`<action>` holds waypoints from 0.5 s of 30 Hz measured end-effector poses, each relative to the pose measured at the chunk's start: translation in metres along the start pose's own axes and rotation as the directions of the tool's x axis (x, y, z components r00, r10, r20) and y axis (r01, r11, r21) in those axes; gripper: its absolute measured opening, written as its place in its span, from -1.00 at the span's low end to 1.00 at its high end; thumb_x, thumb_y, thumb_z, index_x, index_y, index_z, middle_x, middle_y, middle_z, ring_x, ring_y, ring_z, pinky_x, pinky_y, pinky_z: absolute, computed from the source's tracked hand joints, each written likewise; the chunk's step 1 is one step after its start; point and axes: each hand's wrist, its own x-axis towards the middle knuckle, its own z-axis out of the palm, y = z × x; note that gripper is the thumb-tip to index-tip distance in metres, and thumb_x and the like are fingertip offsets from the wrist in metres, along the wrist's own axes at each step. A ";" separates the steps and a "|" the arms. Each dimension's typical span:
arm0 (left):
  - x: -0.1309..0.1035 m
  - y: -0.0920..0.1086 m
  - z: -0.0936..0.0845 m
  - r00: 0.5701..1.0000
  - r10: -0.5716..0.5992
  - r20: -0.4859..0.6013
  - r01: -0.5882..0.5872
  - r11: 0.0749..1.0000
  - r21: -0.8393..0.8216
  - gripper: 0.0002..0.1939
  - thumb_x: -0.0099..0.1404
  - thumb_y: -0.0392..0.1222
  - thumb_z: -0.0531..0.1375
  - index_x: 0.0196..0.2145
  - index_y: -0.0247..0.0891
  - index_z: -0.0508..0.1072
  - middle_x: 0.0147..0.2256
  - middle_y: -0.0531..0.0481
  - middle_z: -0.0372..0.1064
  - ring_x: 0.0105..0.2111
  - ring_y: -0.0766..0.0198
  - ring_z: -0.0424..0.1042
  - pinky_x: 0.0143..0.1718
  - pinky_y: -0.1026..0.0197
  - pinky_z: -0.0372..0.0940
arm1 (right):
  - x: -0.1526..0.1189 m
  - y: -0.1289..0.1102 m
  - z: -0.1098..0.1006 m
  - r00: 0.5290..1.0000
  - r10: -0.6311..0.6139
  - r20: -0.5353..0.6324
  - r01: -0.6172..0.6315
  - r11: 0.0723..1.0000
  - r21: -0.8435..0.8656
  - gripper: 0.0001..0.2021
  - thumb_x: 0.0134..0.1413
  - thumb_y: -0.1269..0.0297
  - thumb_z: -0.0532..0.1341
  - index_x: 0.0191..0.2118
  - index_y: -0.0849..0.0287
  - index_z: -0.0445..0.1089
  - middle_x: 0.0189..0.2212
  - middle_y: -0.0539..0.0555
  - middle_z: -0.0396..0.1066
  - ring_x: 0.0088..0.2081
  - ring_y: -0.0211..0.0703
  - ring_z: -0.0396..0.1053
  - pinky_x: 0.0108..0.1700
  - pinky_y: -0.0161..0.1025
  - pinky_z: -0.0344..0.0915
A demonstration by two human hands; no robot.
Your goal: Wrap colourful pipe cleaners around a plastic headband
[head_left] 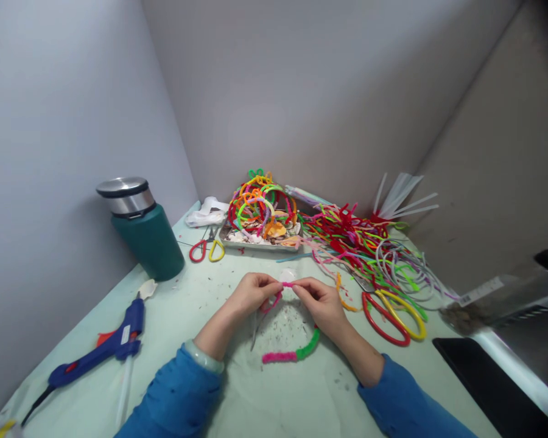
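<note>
Between my two hands a thin pink pipe cleaner [287, 285] is stretched, pinched near its ends at the middle of the table. The fingers of my left hand [253, 293] are closed on it, and a pink loop hangs below them. My right hand [320, 303] pinches the other side with thumb and forefinger. Beneath my hands, a curved fuzzy strip [281, 357], pink on one part and green on the other, lies on the table; its upper end is hidden by my right hand. A grey wire-like piece hangs or lies below my left hand; I cannot tell which.
A blue glue gun [114, 347] and a green flask [148, 240] stand at left. Behind lie red-yellow pliers [207, 248] and a tray [256, 245] of shells and pipe-cleaner rings. At right are heaped pipe cleaners [347, 234], large scissors [393, 316] and a black slab [479, 386].
</note>
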 end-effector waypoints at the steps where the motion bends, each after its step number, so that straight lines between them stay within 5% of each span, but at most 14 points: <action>1: 0.000 -0.001 0.000 1.000 0.004 0.016 -0.004 1.000 -0.016 -0.64 0.02 0.05 0.24 -0.56 -0.36 0.37 -0.76 0.14 0.10 -0.76 0.49 0.03 -0.71 0.35 -0.10 | 0.000 0.000 0.000 1.000 -0.003 0.003 0.003 1.000 -0.001 -0.78 0.02 0.16 0.19 -0.40 0.23 0.46 -0.60 -0.01 0.30 -0.57 -0.31 0.15 -0.53 -0.35 0.09; 8: 0.002 -0.007 -0.004 0.996 0.032 0.086 -0.028 0.998 -0.055 -0.64 0.07 0.06 0.20 -0.50 -0.36 0.38 -0.72 0.14 0.10 -0.73 0.50 0.03 -0.69 0.36 -0.09 | 0.001 -0.001 -0.001 1.000 -0.005 0.011 0.005 1.000 -0.012 -0.75 0.02 0.13 0.18 -0.40 0.23 0.47 -0.57 0.02 0.36 -0.55 -0.28 0.20 -0.51 -0.35 0.13; 15: 0.000 -0.004 -0.005 0.992 0.077 0.100 -0.081 0.996 0.034 -0.79 0.02 -0.18 0.19 -0.37 -0.36 0.39 -0.66 0.14 0.16 -0.70 0.47 0.09 -0.66 0.38 -0.02 | 0.001 -0.001 0.000 1.000 0.007 0.003 -0.007 1.000 -0.030 -0.75 0.01 0.14 0.18 -0.41 0.22 0.47 -0.63 -0.02 0.28 -0.59 -0.32 0.13 -0.55 -0.36 0.08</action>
